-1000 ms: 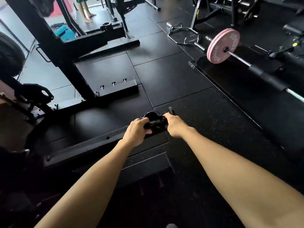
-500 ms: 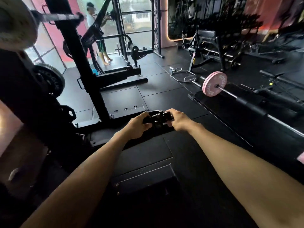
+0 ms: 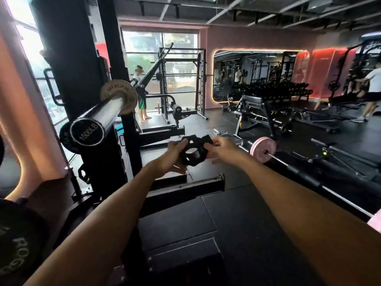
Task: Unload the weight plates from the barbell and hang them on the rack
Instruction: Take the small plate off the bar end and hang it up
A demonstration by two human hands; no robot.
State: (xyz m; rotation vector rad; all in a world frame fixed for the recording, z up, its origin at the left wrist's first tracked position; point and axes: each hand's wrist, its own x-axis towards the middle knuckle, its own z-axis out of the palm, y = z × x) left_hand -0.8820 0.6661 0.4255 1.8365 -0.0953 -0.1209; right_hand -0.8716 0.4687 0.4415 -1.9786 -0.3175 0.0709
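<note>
Both hands hold a black barbell collar (image 3: 194,150) out in front of me at about waist height. My left hand (image 3: 173,156) grips its left side and my right hand (image 3: 223,148) pinches its right side. The bare steel sleeve of a barbell (image 3: 97,114), its end cap marked 1500LB, points toward me at the left and carries no plates. It rests in the black rack (image 3: 76,58). A black plate (image 3: 18,242) sits at the lower left edge. A plate (image 3: 67,137) hangs low on the rack behind the sleeve.
A second barbell with a pink plate (image 3: 262,149) lies on the floor platform at the right. A bench and dumbbell rack (image 3: 266,104) stand beyond it. One person (image 3: 141,93) stands by the window, another (image 3: 371,89) at the far right. Black base rails (image 3: 185,186) cross below my hands.
My view has risen from the floor to the room. Both hands lifted the collar from near the floor up to sleeve height, and the bare sleeve end came into view at left.
</note>
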